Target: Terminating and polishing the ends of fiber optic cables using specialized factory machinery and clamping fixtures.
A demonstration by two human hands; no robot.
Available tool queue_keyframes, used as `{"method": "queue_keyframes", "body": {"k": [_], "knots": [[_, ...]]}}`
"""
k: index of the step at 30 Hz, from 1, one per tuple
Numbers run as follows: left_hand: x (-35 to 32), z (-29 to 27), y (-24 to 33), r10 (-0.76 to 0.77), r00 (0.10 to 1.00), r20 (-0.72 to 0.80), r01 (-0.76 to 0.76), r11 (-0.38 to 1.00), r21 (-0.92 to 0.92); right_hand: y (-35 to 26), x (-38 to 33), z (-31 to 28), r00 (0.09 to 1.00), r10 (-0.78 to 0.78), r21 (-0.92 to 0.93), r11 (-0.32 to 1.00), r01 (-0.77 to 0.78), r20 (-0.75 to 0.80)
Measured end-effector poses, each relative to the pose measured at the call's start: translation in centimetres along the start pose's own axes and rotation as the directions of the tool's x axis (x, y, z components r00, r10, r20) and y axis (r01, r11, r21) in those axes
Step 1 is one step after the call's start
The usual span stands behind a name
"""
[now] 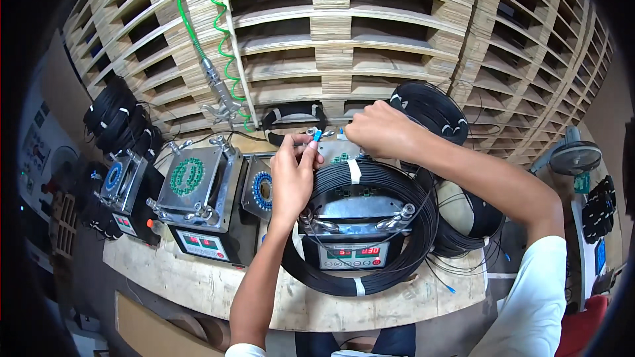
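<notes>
My left hand (295, 173) is raised, thumb and fingers pinched on a small blue cable connector (317, 135) that points upward. Level with it on the right, my right hand (380, 131) is curled closed. A small pale piece (341, 134) shows beside its fingertips; whether the fingers grip it I cannot tell. Below both hands, a big coil of black cable (390, 284), bound with white tape, hangs around a polishing machine (354, 256) with a lit red display. The machine's metal top plate, with green fittings, is partly hidden by the coil and my hands.
Two similar machines, one with a green-ringed plate (188, 177) and one with a blue ring (114, 177), stand left. A round blue-ringed plate (262, 190) leans between. More black coils (433, 111) lie right and behind. An air gun (218, 89) hangs before stacked pallets (331, 23).
</notes>
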State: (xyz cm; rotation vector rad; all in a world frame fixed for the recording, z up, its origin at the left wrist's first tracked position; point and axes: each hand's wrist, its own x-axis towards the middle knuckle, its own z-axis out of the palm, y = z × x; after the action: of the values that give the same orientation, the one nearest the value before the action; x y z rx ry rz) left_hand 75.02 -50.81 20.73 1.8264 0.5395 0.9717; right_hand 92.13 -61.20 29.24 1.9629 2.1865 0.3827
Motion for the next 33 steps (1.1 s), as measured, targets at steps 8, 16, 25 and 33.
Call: {"method": "queue_keyframes", "body": {"k": [8, 16, 25, 33], "knots": [[-0.2, -0.2, 0.1, -0.023, 1.000, 0.011, 0.023, 0.999, 0.026, -0.3, 0.8, 0.2, 0.998, -0.034, 0.034, 0.999, 0.032, 0.049], [0.2, 0.1, 0.1, 0.008, 0.999, 0.046, -0.009, 1.000, 0.022, 0.4, 1.2, 0.3, 0.990, 0.042, 0.111, 0.992, -0.056, 0.132], [-0.3, 0.0, 0.5, 0.067, 0.998, 0.020, -0.070, 0.981, 0.180, 1.5, 0.7, 1.9, 0.977, 0.100, 0.260, 0.954, -0.147, 0.188], [0.0, -0.2, 1.6, 0.129, 0.986, 0.101, -0.148, 0.968, 0.205, 1.6, 1.0, 2.5, 0.959, 0.065, 0.396, 0.901, -0.176, 0.277]]}}
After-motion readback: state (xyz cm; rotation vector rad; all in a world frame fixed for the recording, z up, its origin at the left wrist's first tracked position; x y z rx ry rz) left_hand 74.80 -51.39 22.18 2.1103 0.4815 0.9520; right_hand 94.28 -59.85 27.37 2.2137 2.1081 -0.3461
